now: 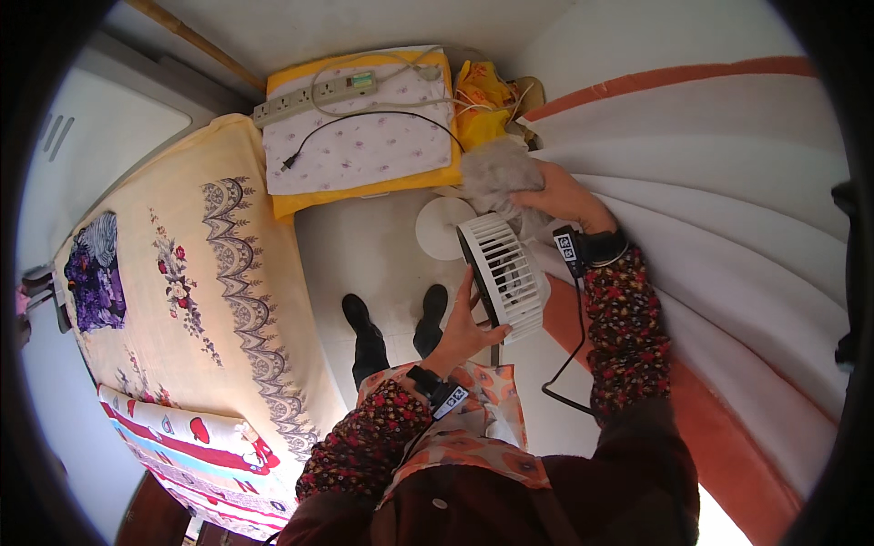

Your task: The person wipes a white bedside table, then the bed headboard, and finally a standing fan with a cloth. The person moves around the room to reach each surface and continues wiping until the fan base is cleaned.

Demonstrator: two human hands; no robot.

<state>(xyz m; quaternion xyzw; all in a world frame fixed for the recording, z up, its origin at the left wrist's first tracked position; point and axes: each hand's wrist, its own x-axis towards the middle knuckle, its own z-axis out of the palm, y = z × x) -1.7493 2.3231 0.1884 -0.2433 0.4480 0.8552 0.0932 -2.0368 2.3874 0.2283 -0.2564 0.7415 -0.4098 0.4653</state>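
Note:
My left hand [464, 334] grips a small round appliance, apparently a fan, with a white slatted housing [509, 273] and a dark rim. The fingers rest along its dark side and the thumb lies on the lower edge. Above it, my right hand [563, 198] holds a bunched, greyish, translucent cloth or plastic bag [502, 170]. The lower part of this bundle hangs beside the slats; whether it touches them cannot be told. A round white disc [445, 228] shows below, behind the housing, and its link to the appliance is hidden.
A cloth-covered surface [362, 150] ahead carries a power strip [314, 95] and a black plug with cord [290, 162]. Beside it sits a yellow bag [485, 126]. A bed or table with a floral cover [259, 286] stands left; a white curtain [717, 225] with orange bands hangs right.

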